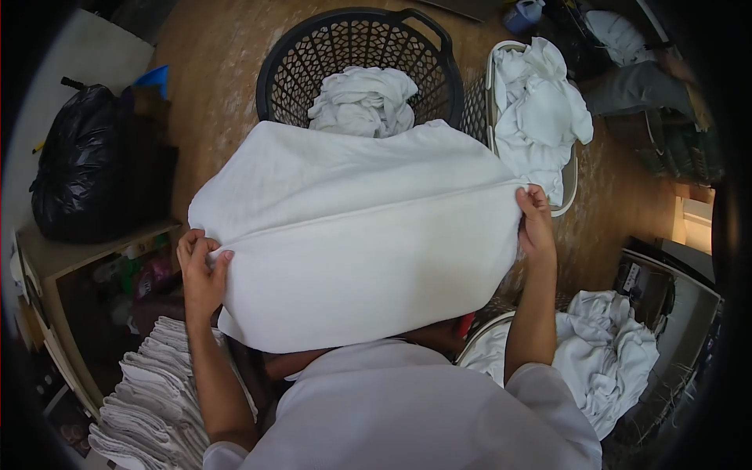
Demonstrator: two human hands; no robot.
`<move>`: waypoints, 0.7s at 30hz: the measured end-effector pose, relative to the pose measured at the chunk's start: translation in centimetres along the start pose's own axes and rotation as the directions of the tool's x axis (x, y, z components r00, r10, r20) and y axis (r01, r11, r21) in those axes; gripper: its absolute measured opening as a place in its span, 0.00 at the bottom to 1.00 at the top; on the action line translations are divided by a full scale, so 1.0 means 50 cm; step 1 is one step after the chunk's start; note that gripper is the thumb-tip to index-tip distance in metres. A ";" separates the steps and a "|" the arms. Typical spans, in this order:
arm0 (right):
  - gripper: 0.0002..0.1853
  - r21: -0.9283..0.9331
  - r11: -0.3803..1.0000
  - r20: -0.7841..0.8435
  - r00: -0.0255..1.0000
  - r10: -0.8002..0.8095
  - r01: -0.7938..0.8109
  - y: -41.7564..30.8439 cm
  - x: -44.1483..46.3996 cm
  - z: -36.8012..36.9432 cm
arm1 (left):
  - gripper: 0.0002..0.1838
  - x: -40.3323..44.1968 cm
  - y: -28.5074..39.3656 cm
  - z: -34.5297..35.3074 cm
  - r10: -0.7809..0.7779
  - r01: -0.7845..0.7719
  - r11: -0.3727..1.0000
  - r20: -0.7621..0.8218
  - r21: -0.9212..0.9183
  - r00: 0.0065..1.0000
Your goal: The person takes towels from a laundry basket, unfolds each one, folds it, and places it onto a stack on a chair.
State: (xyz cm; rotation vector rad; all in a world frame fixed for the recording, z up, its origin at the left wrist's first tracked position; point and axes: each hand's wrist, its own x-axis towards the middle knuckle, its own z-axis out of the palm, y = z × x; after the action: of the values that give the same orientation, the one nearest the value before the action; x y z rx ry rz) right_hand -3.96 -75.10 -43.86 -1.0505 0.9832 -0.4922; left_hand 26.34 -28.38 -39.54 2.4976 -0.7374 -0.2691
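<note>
A white towel point(368, 266) is stretched wide in front of my body, with a crease or folded edge running across it from one hand to the other. At its left side my left hand point(202, 270) is closed, pinching the fabric between thumb and fingers. My right hand point(536, 222) grips the right end of that same crease, a little higher up. The towel's far part drapes toward a black plastic basket point(270, 86) and hides its near rim. Inside that basket lies a bundle of white cloth point(364, 102).
A light basket point(569, 192) heaped with white cloths point(540, 102) stands right of the black one. Folded towels point(153, 399) are stacked at my lower left; more crumpled cloths point(603, 345) lie lower right. A black bag point(78, 164) sits on a cabinet. Someone's leg point(642, 90) shows upper right.
</note>
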 end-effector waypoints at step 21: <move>0.35 -0.622 0.597 0.072 0.722 0.688 -0.507 -0.044 0.255 0.191 | 0.33 0.244 -0.114 0.024 -0.470 0.775 0.338 0.618 -0.534 0.630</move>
State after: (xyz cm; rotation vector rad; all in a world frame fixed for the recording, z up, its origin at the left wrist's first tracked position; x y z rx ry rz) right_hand 10.89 -80.92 -45.99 -1.1743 1.1567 0.5791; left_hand 38.69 -31.53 -44.09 1.7211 0.3321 -1.1118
